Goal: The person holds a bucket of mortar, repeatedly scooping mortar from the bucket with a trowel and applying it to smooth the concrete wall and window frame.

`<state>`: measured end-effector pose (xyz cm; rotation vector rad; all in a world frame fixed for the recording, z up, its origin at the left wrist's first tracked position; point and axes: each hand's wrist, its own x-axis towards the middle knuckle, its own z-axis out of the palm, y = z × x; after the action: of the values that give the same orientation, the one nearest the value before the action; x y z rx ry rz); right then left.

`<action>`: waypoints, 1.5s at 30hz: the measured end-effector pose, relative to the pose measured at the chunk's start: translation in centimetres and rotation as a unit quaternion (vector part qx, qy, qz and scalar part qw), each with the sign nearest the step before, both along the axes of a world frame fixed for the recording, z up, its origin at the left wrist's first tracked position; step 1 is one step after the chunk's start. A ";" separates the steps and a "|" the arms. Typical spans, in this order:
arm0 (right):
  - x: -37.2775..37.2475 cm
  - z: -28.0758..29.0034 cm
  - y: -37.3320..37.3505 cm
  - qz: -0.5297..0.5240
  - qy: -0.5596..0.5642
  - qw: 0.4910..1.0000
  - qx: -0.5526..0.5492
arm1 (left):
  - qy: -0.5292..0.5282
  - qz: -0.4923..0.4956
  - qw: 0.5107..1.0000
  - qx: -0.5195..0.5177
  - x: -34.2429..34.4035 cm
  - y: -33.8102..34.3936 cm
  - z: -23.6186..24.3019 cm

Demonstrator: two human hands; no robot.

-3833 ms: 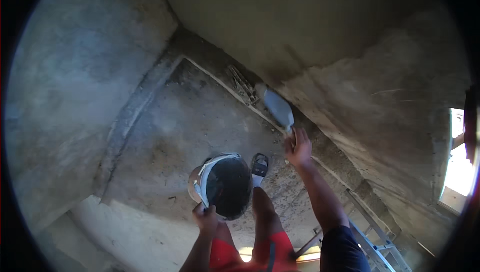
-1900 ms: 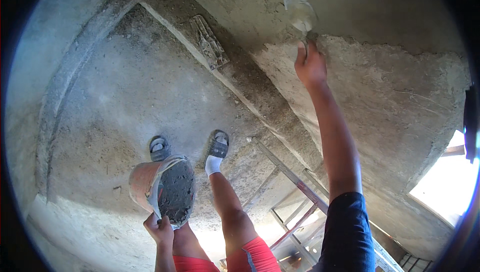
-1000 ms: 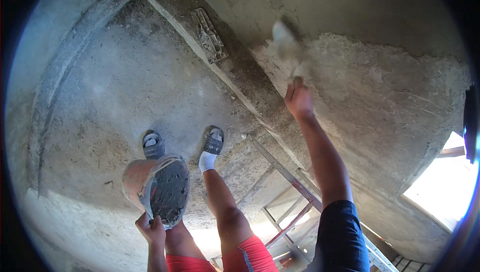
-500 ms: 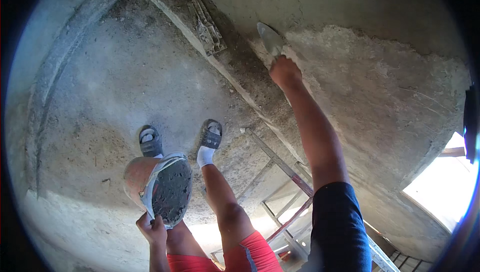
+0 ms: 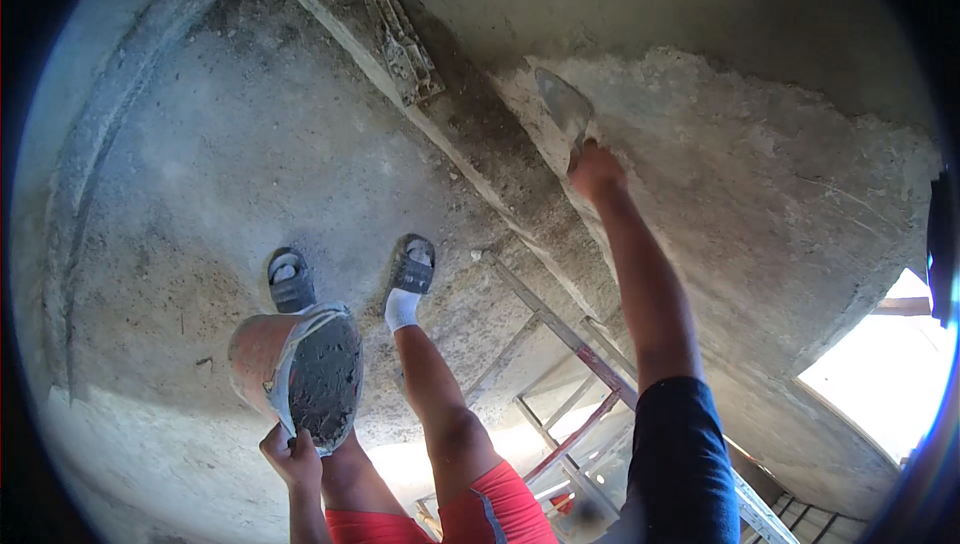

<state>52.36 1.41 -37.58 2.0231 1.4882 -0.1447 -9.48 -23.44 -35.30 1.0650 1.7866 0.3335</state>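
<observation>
Trowel [image 5: 563, 109] in the upper middle of the frame lies with its blade against the rough wet plaster [image 5: 740, 184] on the wall, its handle gripped in the closed right hand [image 5: 596, 170]. The right arm runs down from there to a dark sleeve [image 5: 680, 464] at the lower right. At the lower left, the left hand [image 5: 291, 451] is closed on the rim of a tilted bucket [image 5: 296, 369], reddish outside and holding grey mortar. Just above the bucket, two feet in grey sandals [image 5: 291, 281] stand on the concrete floor [image 5: 210, 164], the right one with a white sock. Along the foot of the wall, at the upper middle, lies a mortar-caked float [image 5: 404, 47]. Metal scaffold bars [image 5: 560, 344] cross the lower middle, and a bright opening [image 5: 885, 374] shows at the right edge.
</observation>
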 end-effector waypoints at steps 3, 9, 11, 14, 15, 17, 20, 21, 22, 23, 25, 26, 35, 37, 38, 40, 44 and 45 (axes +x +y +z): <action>-1.6 1.2 -2.2 -0.047 0.014 0.998 0.027 | 0.000 0.009 1.000 -0.025 0.7 2.0 1.2; -4.2 5.8 6.3 0.022 0.132 0.946 0.293 | -0.030 0.010 0.999 -0.014 1.3 3.5 1.9; -4.5 5.1 9.0 -0.020 0.086 0.960 0.266 | -0.013 -0.006 1.000 -0.020 1.2 3.0 1.6; -4.0 1.9 8.6 -0.032 0.021 0.990 0.137 | -0.003 -0.028 0.999 -0.021 1.1 3.0 1.6; -3.4 0.2 7.2 -0.057 0.007 0.997 0.060 | -0.012 -0.032 0.999 -0.018 1.4 3.1 1.6; -3.2 -1.7 5.2 -0.091 -0.004 0.996 -0.025 | -0.028 -0.010 0.999 -0.026 1.9 2.8 1.1; -5.7 -0.3 2.8 -0.092 0.022 0.995 -0.023 | -0.011 -0.037 0.998 -0.058 0.9 2.3 1.0; -6.1 0.9 3.0 -0.087 0.037 0.995 -0.012 | -0.020 -0.014 0.999 -0.036 1.1 2.1 0.8; -6.4 1.8 3.6 -0.085 0.039 0.996 -0.012 | -0.028 0.007 0.999 -0.016 1.2 1.9 0.9; -6.5 2.8 4.2 -0.074 0.072 0.990 0.099 | -0.027 0.008 0.999 -0.016 1.1 2.0 1.1; -6.5 4.8 6.7 -0.082 0.133 0.956 0.247 | -0.027 0.013 0.999 -0.041 1.3 2.7 1.4; -6.6 5.3 8.4 -0.081 0.133 0.957 0.247 | -0.028 0.014 0.999 -0.041 1.5 2.9 1.5; -7.8 -2.0 12.5 -0.098 0.043 0.994 -0.005 | -0.013 -0.035 0.998 -0.054 2.2 2.7 0.5; -8.5 -2.0 10.9 -0.086 0.058 0.995 -0.005 | -0.028 0.011 1.000 0.005 2.9 3.2 0.9; -8.7 -1.2 9.9 -0.084 0.059 0.995 -0.007 | -0.027 0.013 1.000 0.004 2.3 2.9 1.0; -8.7 1.7 8.9 -0.088 0.080 0.983 0.140 | -0.020 -0.031 0.998 -0.054 1.4 2.4 1.1; -6.6 4.4 11.0 -0.102 0.083 0.958 0.254 | -0.005 -0.027 0.996 -0.088 2.6 3.1 1.9; -6.9 4.5 12.2 -0.093 0.057 0.976 0.189 | -0.005 -0.024 0.997 -0.069 2.6 2.9 1.5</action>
<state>45.50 13.62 -33.11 2.4981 1.4787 -0.0578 -6.91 -20.58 -33.82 1.0055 1.7444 0.1831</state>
